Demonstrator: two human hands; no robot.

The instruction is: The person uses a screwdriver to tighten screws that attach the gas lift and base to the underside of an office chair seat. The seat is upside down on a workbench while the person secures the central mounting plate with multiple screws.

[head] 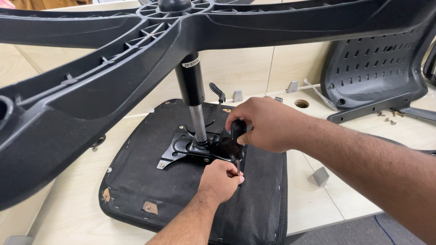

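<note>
In the head view, an office chair seat cushion (pixel 181 190) lies upside down on a pale wooden table (pixel 327 204), its black fabric underside facing up. A black metal mechanism plate (pixel 181 147) sits on the middle of that underside, and from it a gas lift cylinder (pixel 193 90) rises to the five-star chair base (pixel 91 86), which spreads across the top of the view with its ribbed underside showing. The right hand (pixel 268 124) is clenched around the black handle of a screwdriver (pixel 237 145), held upright with its shaft pointing down at the near edge of the plate. The left hand (pixel 221 179) is closed around the lower part of the shaft, fingers pinched at the tip, so what the tip meets is hidden. A black adjustment lever (pixel 217 93) sticks up behind the plate. To the right, well apart, a perforated black plastic backrest (pixel 377 63) leans against the table's partition, with a few loose screws (pixel 388 119) lying near its foot. Judging from this, the plate, cylinder and base are already joined to the seat and the plate's fastening is in hand; the backrest is not attached, and the loose screws suggest more fixing remains. Whether the other plate corners are already screwed down cannot be told.
</note>
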